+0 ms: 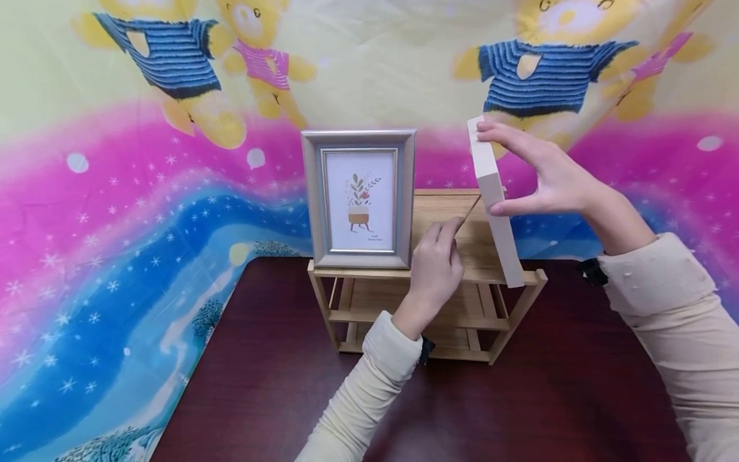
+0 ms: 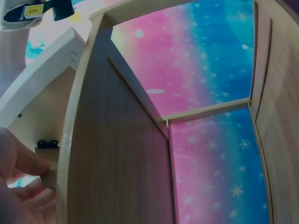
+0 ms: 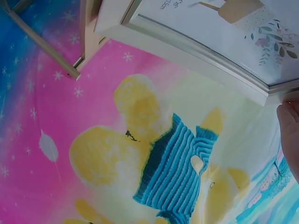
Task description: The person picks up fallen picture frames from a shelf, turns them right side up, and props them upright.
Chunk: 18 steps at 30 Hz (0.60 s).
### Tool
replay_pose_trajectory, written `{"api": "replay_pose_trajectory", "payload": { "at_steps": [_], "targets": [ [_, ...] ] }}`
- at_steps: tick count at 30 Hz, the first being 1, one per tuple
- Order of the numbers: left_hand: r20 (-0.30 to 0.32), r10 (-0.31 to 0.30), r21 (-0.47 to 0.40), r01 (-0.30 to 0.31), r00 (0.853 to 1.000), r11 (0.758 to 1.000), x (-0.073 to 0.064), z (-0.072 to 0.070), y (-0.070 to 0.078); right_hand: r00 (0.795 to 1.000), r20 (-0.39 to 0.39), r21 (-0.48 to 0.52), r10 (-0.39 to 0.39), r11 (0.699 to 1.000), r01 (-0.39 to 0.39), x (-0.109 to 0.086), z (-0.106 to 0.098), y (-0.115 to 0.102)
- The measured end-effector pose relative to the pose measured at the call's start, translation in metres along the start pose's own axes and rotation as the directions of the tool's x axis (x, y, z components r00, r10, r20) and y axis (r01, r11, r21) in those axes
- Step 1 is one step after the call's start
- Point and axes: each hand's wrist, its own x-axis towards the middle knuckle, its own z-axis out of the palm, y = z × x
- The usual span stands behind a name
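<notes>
A white picture frame (image 1: 493, 192) stands nearly edge-on at the right end of the wooden rack's (image 1: 441, 208) top. My right hand (image 1: 557, 173) grips its side, fingers at the upper edge and thumb lower down. In the right wrist view the frame's front shows a plant print (image 3: 243, 23) inside a silvery inner border. My left hand (image 1: 435, 263) pinches the brown support leg (image 2: 49, 175) on the frame's back, tilted out from the backing below a black hinge (image 2: 47, 144). Left of that hand, a silver-grey picture frame (image 1: 364, 262) with a potted-plant print stands upright on the rack.
The rack has lower slatted shelves (image 1: 416, 319) and rests on a dark red-brown table (image 1: 260, 385). Behind hangs a colourful cloth (image 1: 369, 77) printed with bears and snowflakes. A black band (image 1: 593, 273) shows at my right sleeve.
</notes>
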Motion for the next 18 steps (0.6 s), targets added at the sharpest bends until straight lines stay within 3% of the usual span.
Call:
{"api": "replay_pose_trajectory", "payload": {
  "at_steps": [8,15,18],
  "targets": [
    [-0.020,0.044,0.061,-0.043,0.999,0.997,-0.005,0.002,-0.001,1.000,-0.013,-0.001,0.027,1.000,-0.027,-0.002,0.001,0.000],
    [0.056,0.007,0.157,-0.016,0.998,0.987,-0.011,0.000,0.006,0.999,-0.033,-0.008,0.018,1.000,-0.018,-0.003,0.003,0.002],
    [0.060,0.006,0.203,-0.018,0.998,0.979,-0.011,0.001,0.008,0.999,-0.038,-0.023,0.017,1.000,-0.017,-0.003,0.004,0.002]
  ]
}}
